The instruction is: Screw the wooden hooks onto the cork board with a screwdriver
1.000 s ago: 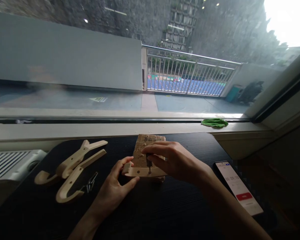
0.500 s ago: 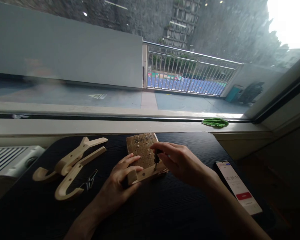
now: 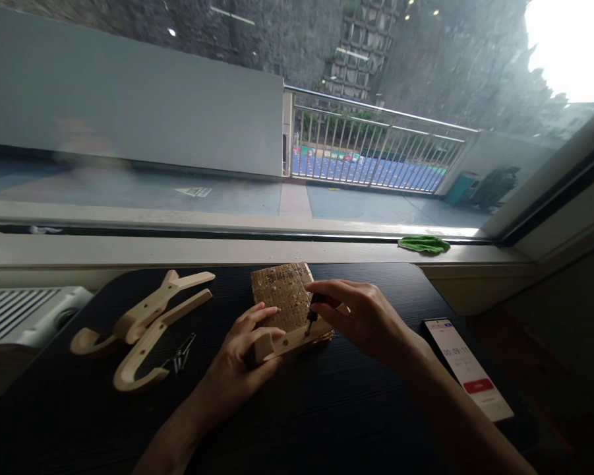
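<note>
My left hand (image 3: 235, 359) is closed around the near end of a pale wooden hook (image 3: 295, 338), pressing it against a brown particle board block (image 3: 279, 297). Between the fingers of my right hand (image 3: 368, 316) is a small dark-handled screwdriver (image 3: 312, 316), leaning to the right. Its tip meets the wooden hook near a hole, and a second dark hole lies closer to my left hand. My right fingers cover the hook's far end. Whether a screw sits under the tip I cannot make out.
On the black table (image 3: 306, 415), more wooden hooks (image 3: 141, 353) lie at the left beside several screws (image 3: 182, 355). A phone (image 3: 467, 369) with a running timer rests at the right. Behind are a windowsill with a green cloth (image 3: 424, 245) and a window; a white radiator (image 3: 24, 316) stands left.
My right hand has shifted slightly right, and the screwdriver now leans further to the right. My left hand keeps its hold on the wooden hook.
</note>
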The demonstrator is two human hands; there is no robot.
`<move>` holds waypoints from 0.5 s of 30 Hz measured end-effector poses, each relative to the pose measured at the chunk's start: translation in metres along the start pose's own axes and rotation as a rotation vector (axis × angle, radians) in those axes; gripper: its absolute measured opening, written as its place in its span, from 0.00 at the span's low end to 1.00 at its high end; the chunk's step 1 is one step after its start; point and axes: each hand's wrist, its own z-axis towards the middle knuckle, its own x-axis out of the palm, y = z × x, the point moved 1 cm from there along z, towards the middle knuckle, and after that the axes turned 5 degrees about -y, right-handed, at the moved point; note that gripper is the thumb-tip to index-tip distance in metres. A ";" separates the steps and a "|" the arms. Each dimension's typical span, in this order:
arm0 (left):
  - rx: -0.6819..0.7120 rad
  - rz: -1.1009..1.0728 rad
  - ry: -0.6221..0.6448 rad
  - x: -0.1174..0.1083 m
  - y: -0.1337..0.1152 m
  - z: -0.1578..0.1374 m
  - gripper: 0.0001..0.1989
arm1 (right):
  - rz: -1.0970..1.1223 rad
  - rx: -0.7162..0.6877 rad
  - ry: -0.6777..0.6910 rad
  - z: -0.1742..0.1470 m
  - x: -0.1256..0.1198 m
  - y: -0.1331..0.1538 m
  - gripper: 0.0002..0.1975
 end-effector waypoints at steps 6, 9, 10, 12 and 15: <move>0.003 0.003 -0.003 0.000 0.000 0.000 0.13 | -0.090 0.027 -0.044 -0.004 0.003 0.001 0.13; 0.004 0.004 -0.012 0.001 0.000 -0.001 0.13 | -0.128 0.005 -0.044 -0.004 0.003 0.004 0.13; 0.005 0.002 -0.017 0.001 0.000 -0.001 0.13 | -0.127 -0.015 -0.038 -0.004 0.003 0.006 0.14; 0.006 -0.003 -0.020 0.001 0.000 -0.001 0.13 | -0.093 -0.056 -0.016 -0.004 0.000 0.009 0.15; 0.012 -0.010 -0.018 0.001 -0.001 -0.001 0.13 | -0.011 -0.090 0.008 -0.005 -0.005 0.011 0.16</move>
